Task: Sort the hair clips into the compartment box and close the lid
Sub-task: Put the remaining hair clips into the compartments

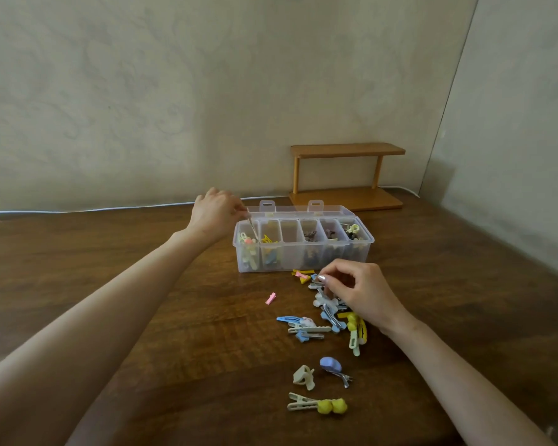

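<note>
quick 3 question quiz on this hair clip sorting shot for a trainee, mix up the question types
1. True or false: the lid of the compartment box is shut.
2. Fill in: the right hand is at the loose pile of clips; the lone pink clip lies to the pile's ___.
3. Which hand pinches a thin clip above the box's leftmost compartment? A) left hand B) right hand C) neither

Key: 1 false; 2 left; 3 A
</note>
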{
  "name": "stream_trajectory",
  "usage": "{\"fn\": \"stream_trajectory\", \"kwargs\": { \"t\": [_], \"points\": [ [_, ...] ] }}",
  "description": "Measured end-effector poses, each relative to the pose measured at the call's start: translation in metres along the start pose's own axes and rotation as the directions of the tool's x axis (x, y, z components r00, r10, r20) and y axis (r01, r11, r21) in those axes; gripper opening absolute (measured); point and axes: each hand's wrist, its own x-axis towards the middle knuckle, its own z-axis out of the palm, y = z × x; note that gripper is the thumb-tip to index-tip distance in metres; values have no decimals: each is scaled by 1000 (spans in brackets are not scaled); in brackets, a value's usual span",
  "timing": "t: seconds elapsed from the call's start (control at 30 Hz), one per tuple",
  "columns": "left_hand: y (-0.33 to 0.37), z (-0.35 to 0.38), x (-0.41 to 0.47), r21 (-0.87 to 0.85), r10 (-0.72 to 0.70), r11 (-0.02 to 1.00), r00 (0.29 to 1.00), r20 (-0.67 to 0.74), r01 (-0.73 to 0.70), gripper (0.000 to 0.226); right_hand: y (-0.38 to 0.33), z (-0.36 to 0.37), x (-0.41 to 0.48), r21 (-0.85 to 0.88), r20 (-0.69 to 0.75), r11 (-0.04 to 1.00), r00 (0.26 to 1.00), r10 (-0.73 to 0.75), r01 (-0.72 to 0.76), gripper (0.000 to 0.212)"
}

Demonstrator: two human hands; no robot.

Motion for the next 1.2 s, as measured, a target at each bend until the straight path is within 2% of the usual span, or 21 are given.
{"fn": "stream_trajectory", "kwargs": {
  "t": [0.07,0.2,0.33,0.47,0.67,0.77,0.87,0.97,1.1,1.2],
  "points": [
    [0,-2,3,-10,-21,1000,1000,17,21,27,0,0,0,1,1,1000,1000,-1,1,9],
    [6,5,4,83,4,996,985,170,-19,29,0,-2,-1,1,-4,1000,1000,5,-5,9],
    [6,10,-6,-22,-4,1000,1000,-2,4,18,-1,-2,-2,-2,-7,1000,1000,2,-2,9],
    [6,3,-17,-43,24,999,999,-21,-25,31,-2,-1,-1,-16,2,1000,1000,0,0,9],
    [22,7,-52,-147,142,973,964,-224,-177,13,-4,-2,-2,-22,4,1000,1000,4,-3,10],
    [31,8,-68,-185,186,954,947,-261,-238,11,-6,-3,-2,-21,39,1000,999,1,0,8],
    [42,10,-84,-261,255,919,951,-176,-294,10,-9,-5,-2,-51,126,998,992,-14,21,8],
    [53,14,-98,-394,365,858,931,14,-330,12,-9,-8,-3,-74,199,996,979,-39,55,8],
    [56,18,-109,-501,502,804,816,288,-318,23,-9,-11,-3,-62,314,996,949,-33,56,17],
    [54,20,-115,-526,521,801,766,377,-285,28,-8,-12,-2,-83,387,995,922,-24,61,17]
  ]
}}
